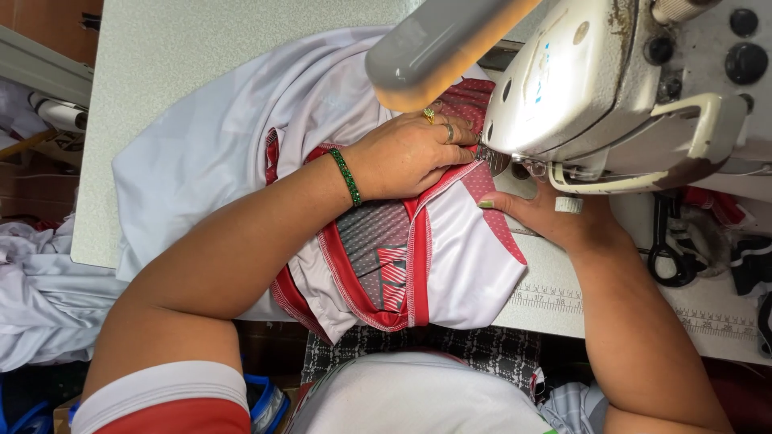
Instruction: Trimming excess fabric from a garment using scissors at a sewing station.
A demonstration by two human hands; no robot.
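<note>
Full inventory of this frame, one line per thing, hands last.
garment: 1, white with red trim and grey mesh panel, on table under the machine head
sewing machine: 1, off-white, top right
lamp: 1, grey, top centre
table: 1, pale grey, printed ruler along the front edge
scissors: 1, black, right of machine
fabric pile: 1, white, left, off the table
bracelet: 1, green, left wrist
left hand: flat on garment, rings on fingers
right hand: at garment edge beside the needle area

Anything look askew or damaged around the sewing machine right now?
Nothing damaged. The white and red garment lies bunched, a corner hanging off the table edge. The left hand presses it flat; the right hand rests beside the sewing machine, whose paint looks worn.
</note>
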